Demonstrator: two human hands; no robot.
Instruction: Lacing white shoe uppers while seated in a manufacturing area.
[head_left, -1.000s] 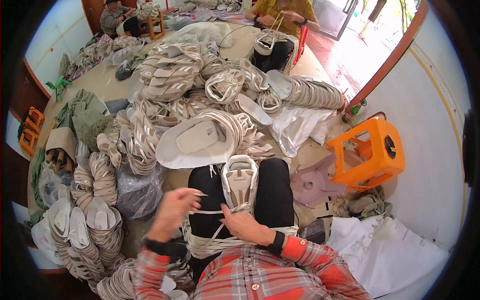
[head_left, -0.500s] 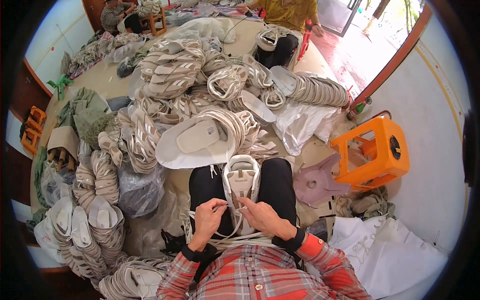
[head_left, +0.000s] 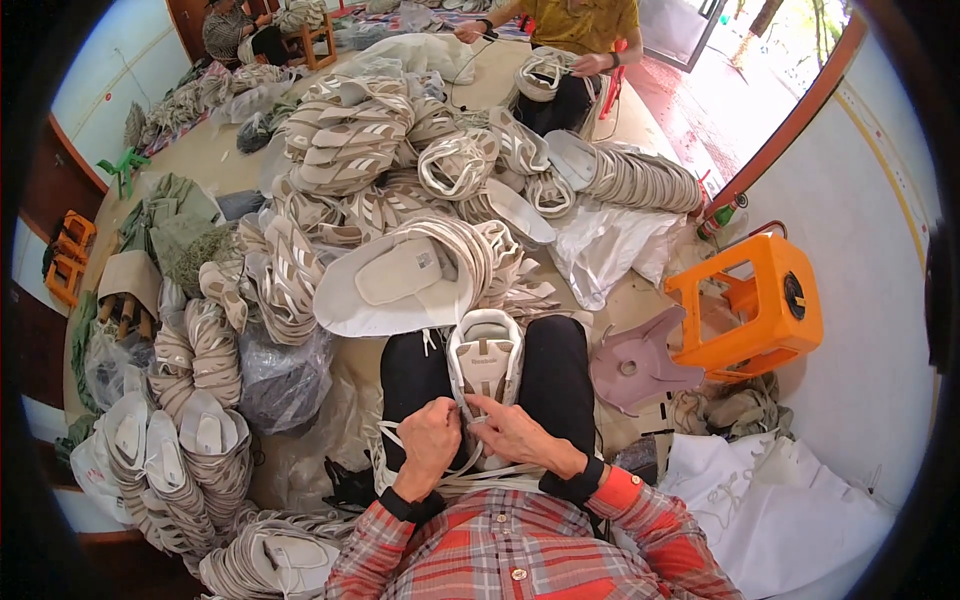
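Note:
A beige and white shoe upper [head_left: 487, 355] lies between my dark-trousered knees, its collar pointing away from me. My left hand [head_left: 430, 440] is closed at the left eyelet edge, pinching a pale shoelace whose tip is hidden by the fingers. Across the front of the upper reaches my right hand [head_left: 517, 432], its index finger and thumb gripping the same eyelet edge beside the left fingertips. Loose white laces [head_left: 480, 484] lie over my lap below both hands. Just beyond the upper sits a stack of uppers [head_left: 385, 280], the top one showing its pale inner sole.
Large heaps of uppers [head_left: 345, 140] cover the floor ahead, with more bundles [head_left: 205, 450] at left. An orange stool [head_left: 745, 310] lies tipped at right beside a mauve plastic piece [head_left: 645, 360]. A co-worker in yellow [head_left: 585, 25] sits at the far side.
My left hand has moved slightly right, up against the eyelet edge, and its fingers have curled in. My right fingers have shifted a little left. The co-worker's hands have moved.

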